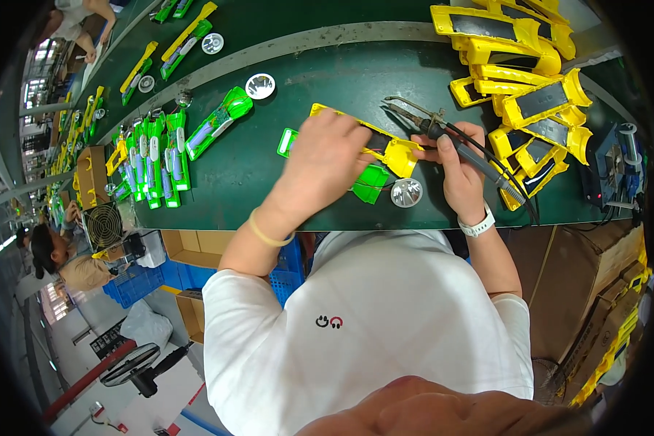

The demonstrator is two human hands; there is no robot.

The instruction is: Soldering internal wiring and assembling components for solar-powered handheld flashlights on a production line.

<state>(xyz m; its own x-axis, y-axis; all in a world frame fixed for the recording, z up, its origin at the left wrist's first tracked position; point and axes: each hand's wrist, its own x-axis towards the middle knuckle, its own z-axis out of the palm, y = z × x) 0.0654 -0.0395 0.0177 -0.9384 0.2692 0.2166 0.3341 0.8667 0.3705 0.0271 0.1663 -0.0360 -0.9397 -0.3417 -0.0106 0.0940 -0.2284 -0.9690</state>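
Note:
My right hand [459, 178] is closed around a soldering iron [479, 161] with a thin feed tube and black cable; its tip points to the far left. The fingertips of that hand also reach the end of a yellow plastic shell [400, 158] with a dark panel. Over the shell's left part my left hand [323, 161] is curled closed, and what its fingers pinch is hidden. Beneath lies a green housing [370, 183], partly covered by the hand and shell, with thin wires beside it. A round silver reflector [406, 192] rests at its near end.
Yellow shells with dark panels [534, 105] are heaped at the right. A soldering station [618, 171] stands beyond them. Several green housings [152, 156] are grouped at the left, near another green unit [219, 122] and its reflector [260, 86]. Other people sit farther left.

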